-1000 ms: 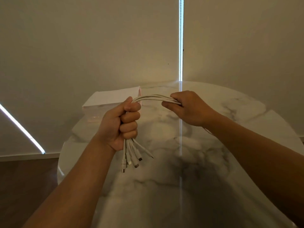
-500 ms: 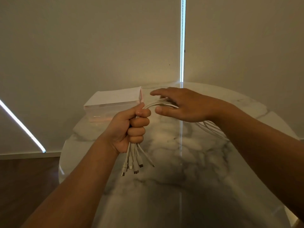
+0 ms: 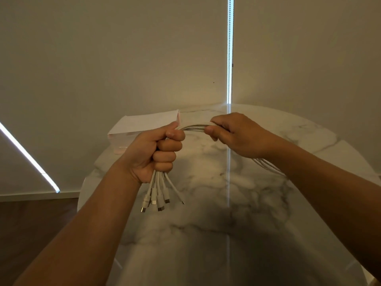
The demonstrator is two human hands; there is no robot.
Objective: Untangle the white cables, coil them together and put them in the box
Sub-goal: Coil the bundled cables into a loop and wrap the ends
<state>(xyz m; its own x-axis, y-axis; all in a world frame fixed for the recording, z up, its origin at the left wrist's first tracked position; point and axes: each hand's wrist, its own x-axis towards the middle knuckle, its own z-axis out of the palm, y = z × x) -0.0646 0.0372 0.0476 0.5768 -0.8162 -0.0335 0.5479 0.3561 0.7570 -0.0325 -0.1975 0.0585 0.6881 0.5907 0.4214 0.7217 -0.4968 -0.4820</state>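
My left hand [image 3: 156,153] grips the white cables [image 3: 193,127] as one bundle, my right hand [image 3: 233,135] pinches them. Untangling seems done; coiling and the far-left box [image 3: 144,124] remain.

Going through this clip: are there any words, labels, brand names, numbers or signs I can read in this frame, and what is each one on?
None can be read.
The box shows a plain white top with no print that can be made out.
The white cables and their plugs show no marking; anything on the plugs is too small to tell.
The marble table bears only veining.
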